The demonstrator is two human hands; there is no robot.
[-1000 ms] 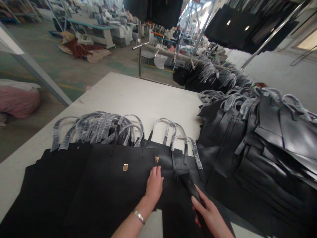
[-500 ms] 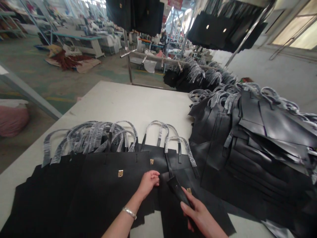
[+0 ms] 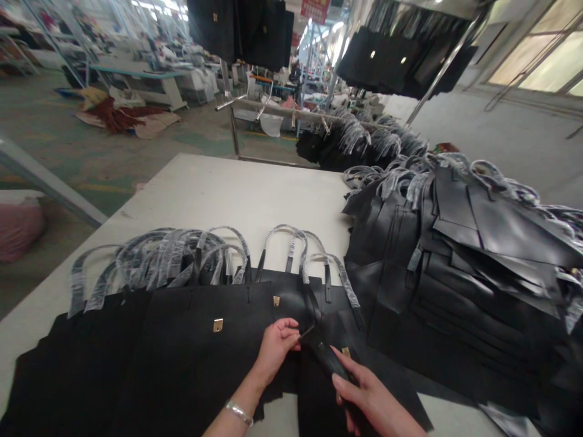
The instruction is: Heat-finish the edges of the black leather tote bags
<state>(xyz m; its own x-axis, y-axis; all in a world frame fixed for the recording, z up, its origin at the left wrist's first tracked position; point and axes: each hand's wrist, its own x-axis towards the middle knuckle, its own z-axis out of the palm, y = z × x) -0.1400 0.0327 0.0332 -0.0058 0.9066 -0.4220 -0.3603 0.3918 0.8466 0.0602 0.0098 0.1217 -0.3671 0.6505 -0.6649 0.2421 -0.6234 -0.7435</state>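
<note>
- The strap (image 3: 328,358) is gripped firmly by the right hand (image 3: 359,388), probably so that its far end is kept steady.
- A thin piece (image 3: 307,332) seems to be pinched by the left hand (image 3: 274,349), whose fingers are curled towards the strap.
- Below both hands, the bags (image 3: 200,358) are laid flat on the surface (image 3: 237,188), handles (image 3: 170,258) pointed away, perhaps for free access.

One white table (image 3: 237,191), three gold clasps (image 3: 218,325) (counting only those there), one silver bracelet (image 3: 239,413).
</note>
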